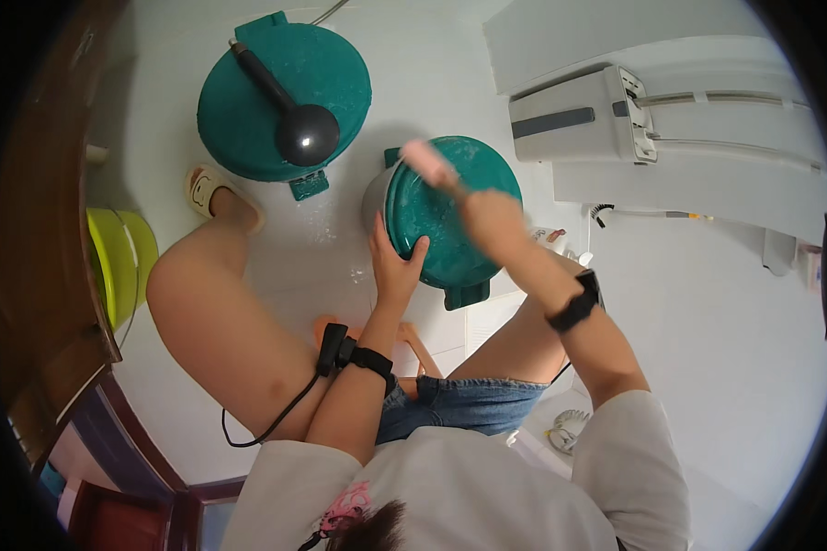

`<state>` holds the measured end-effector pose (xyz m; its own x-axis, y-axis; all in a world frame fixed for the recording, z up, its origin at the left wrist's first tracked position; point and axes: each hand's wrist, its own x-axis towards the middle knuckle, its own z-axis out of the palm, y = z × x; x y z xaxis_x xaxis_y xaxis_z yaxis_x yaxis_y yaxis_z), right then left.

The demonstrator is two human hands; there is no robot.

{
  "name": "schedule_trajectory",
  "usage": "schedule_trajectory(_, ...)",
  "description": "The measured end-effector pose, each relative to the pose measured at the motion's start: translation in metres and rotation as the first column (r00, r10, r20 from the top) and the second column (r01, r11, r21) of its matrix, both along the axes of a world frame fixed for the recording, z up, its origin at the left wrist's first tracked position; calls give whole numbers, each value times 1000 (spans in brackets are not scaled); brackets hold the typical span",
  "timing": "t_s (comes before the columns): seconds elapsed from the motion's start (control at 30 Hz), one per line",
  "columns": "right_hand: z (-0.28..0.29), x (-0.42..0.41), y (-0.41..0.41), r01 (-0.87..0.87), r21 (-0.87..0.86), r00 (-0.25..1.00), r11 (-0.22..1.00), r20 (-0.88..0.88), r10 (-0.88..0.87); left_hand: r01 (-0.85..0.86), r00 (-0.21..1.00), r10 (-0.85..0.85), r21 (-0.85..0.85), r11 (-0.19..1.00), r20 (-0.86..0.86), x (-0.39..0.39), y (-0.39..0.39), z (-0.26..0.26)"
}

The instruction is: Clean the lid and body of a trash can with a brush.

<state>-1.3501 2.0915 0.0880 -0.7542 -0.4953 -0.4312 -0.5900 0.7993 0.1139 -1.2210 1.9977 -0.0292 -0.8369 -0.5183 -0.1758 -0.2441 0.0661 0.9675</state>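
Observation:
My right hand [491, 224] is closed on the handle of a pink-headed tool [429, 162], perhaps a scrubbing brush; motion blurs it. It hangs over the green lid [431, 224] of a pale bin or bucket [378, 196], which tilts toward the right. My left hand [396, 265] rests on the lid's near left edge, thumb on top and fingers along the side. The lid looks wet, with whitish streaks. Farther left lies a second round green lid [241, 124], a black shower head [307, 136] with its handle resting across it.
A yellow-green bucket [127, 258] with a wire handle stands at the left by a brown wooden cabinet or door [48, 255]. On the right wall is a white and grey unit [572, 117] with metal rods. Wet splashes mark the pale floor [324, 224]. A cable hangs from my left wrist strap.

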Motion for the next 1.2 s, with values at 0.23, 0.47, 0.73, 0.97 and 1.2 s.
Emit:
schedule_trajectory(0.23, 8, 13, -7, -54, -74, 999, 996, -8, 53, 2, 999, -3, 19, 1000, 49, 2, -4, 5)
schedule_trajectory(0.47, -13, 11, -6, 25, -85, 999, 996, -20, -27, -6, 1000, 5, 41, 999, 27, 2, -4, -4)
schedule_trajectory(0.73, -6, 37, 12, -179, -241, 983, 954, -81, 165, -141, 987, 16, 804, 577, 161, -4, -27, -11)
schedule_trajectory(0.97, 8, 59, 22, -374, -152, 922, 915, -164, 350, -161, 982, 151, 923, 349, 114, -9, -42, -6)
schedule_trajectory(1.2, 8, 93, 73, -427, -116, 904, 897, -21, 428, -117, 989, 127, 915, 386, 74, -22, -49, -8)
